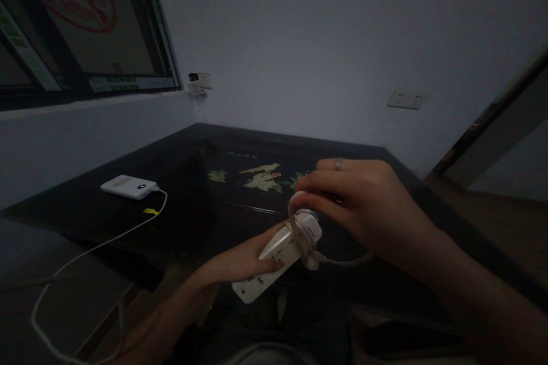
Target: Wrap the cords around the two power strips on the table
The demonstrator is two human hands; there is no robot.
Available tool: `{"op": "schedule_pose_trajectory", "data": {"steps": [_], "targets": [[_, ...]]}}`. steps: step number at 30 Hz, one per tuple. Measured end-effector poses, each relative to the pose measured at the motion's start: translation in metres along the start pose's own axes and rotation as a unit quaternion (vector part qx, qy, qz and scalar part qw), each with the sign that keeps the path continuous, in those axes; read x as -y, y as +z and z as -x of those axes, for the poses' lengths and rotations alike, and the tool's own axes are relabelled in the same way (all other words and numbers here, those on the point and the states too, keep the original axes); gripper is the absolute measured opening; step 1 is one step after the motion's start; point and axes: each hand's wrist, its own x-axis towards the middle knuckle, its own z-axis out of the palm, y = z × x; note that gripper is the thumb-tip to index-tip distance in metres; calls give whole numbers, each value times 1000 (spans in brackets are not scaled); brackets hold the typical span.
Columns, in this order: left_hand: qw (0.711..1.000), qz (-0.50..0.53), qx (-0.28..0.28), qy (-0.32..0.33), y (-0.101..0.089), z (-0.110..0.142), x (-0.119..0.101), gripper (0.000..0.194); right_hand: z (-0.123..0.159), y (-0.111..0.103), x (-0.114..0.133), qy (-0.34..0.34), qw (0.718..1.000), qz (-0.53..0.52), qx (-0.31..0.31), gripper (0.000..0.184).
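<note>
A white power strip (257,285) lies tilted in my left hand (244,259), whose thumb presses on its socket face. Several turns of its white cord (303,239) wrap around the far end of the strip. My right hand (351,194), with a ring on one finger, pinches a loop of this cord just above the wrapped end. From the wrapped end a stretch of cord runs off to the right beneath my right wrist. Both hands are above the near edge of the dark table (205,222).
On the table's left side lies a white power bank (129,187) with a thin white cable (89,250) trailing down toward me. A yellow tag (150,211) sits beside it. Wall sockets (406,100) are on the back wall; a window (115,40) is at left.
</note>
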Motion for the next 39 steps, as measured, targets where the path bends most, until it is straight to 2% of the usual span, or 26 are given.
{"op": "schedule_pose_trajectory", "data": {"steps": [3,8,11,14,18,23,29,35,37,39], "targets": [[995,-93,26,1,4,2,-11,76,-15,1,-6,25,999,-31,13,15],[953,-294,-14,-67,15,8,-25,72,-23,8,-13,59,996,-59,30,16],[925,-375,-16,-54,20,9,-31,70,-23,14,-17,57,995,-67,44,15],[909,-416,-10,-32,23,12,-35,72,-25,17,-23,70,992,-97,49,18],[904,-427,-12,24,26,19,-39,74,-30,14,-34,106,976,-180,64,27],[907,-406,-18,109,26,23,-36,62,-29,17,-53,129,941,-278,140,33],[881,-409,-119,208,14,22,-25,59,-9,34,-77,170,908,-345,164,30],[856,-404,-185,262,9,19,-13,58,24,52,-74,244,839,-434,219,39],[868,-382,-189,255,12,16,-11,57,33,56,-72,255,827,-449,224,40],[898,-323,-207,214,18,14,-12,55,42,59,-71,253,830,-447,218,40]]}}
